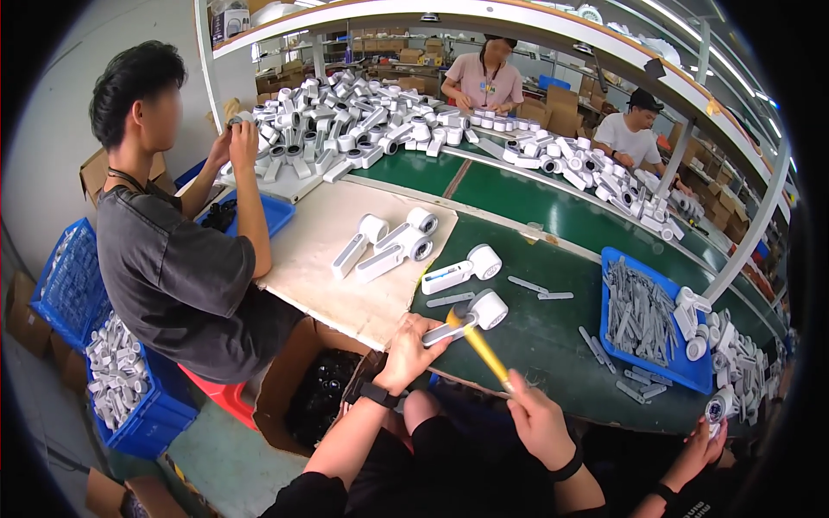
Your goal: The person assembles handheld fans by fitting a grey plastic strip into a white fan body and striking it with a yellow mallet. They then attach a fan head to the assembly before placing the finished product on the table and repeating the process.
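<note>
My left hand (408,354) is closed around the handle of a white round-headed device (489,309), just over the green table top. In my right hand (540,417) is a hammer (485,350) with a yellow handle. Its head is at the device's handle; whether they touch I cannot tell. Just beyond lies another device (466,269), its handle showing a blue part inside. A loose grey strip (450,300) rests between the two devices, and two more strips (540,289) lie to the right. Several similar devices (380,246) stand on the cardboard sheet to the left.
At right stands a blue tray (661,369) full of grey strips. Loose strips and devices surround it. Devices are heaped (345,121) along the back. An open carton (275,388) of black parts stands below the table's edge. Co-workers sit left, right and across; one at right holds a device (718,406).
</note>
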{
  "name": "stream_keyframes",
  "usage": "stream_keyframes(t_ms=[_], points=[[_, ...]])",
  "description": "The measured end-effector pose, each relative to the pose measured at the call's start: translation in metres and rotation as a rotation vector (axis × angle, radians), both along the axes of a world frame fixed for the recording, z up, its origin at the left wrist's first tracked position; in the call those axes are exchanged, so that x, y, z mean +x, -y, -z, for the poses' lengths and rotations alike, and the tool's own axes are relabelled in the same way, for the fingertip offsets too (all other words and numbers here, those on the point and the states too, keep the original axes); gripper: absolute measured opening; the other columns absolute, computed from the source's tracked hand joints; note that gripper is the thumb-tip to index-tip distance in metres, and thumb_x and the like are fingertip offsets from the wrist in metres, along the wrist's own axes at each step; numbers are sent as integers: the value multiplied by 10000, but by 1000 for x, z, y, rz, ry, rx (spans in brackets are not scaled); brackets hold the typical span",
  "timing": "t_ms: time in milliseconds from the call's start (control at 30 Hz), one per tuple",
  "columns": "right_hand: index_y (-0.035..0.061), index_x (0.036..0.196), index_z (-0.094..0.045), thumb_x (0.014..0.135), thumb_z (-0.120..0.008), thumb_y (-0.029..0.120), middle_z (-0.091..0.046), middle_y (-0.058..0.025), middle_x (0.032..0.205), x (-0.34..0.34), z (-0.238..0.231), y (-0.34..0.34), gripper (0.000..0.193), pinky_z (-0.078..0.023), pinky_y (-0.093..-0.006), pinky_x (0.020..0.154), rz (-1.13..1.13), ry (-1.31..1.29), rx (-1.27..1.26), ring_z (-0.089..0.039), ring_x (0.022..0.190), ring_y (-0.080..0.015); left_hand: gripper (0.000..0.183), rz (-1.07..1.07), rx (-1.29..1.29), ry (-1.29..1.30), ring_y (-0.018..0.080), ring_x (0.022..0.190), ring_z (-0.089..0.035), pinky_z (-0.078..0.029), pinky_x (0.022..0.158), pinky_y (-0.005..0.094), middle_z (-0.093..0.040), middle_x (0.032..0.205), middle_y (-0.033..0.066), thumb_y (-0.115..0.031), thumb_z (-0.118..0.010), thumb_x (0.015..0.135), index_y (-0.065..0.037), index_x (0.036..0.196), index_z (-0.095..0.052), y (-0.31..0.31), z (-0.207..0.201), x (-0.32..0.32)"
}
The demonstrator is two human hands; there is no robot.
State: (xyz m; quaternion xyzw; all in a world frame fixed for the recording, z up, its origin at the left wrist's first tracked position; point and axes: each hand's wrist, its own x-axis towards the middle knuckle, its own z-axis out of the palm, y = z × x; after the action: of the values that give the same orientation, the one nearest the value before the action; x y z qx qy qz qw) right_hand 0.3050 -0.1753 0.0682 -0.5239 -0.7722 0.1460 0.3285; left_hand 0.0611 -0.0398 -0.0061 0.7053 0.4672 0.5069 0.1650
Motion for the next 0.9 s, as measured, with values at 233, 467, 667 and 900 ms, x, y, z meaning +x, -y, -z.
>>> stream_keyframes(t_ms=[233, 467, 667, 900], points=[[54, 1386, -530, 880, -646, 27, -634, -164, 878, -10, 6, -1, 519, -512, -394, 703, -92, -46, 2, -637, 763, -343, 343, -154, 19, -189, 344, 924, -560, -434, 816, 441, -639, 857, 137, -292, -848, 693, -24, 829, -684, 9, 5, -1], [60, 1392, -526, 875, -656, 35, -612, -150, 821, -15, 8, 1, 533, -504, -400, 680, -109, 57, -23, -638, 755, -339, 352, -190, -6, -181, 316, 966, -566, -426, 831, 426, -651, 904, 102, -274, -838, 672, -45, 912, -721, 8, 10, -2], [14, 1390, -518, 889, -621, -8, -641, -189, 906, 7, 2, -3, 512, -505, -354, 717, 39, -101, 55, -640, 774, -316, 346, -131, -47, -164, 338, 931, -558, -444, 837, 435, -636, 866, 134, -277, -836, 700, -37, 921, -719, 11, -3, 2], [25, 1384, -525, 888, -619, 11, -656, -197, 949, 18, 11, -7, 505, -512, -374, 744, 84, -7, -8, -645, 819, -359, 316, -162, -61, -425, 341, 979, -570, -458, 846, 455, -640, 955, 138, -255, -783, 770, -37, 978, -687, 12, -31, 14]])
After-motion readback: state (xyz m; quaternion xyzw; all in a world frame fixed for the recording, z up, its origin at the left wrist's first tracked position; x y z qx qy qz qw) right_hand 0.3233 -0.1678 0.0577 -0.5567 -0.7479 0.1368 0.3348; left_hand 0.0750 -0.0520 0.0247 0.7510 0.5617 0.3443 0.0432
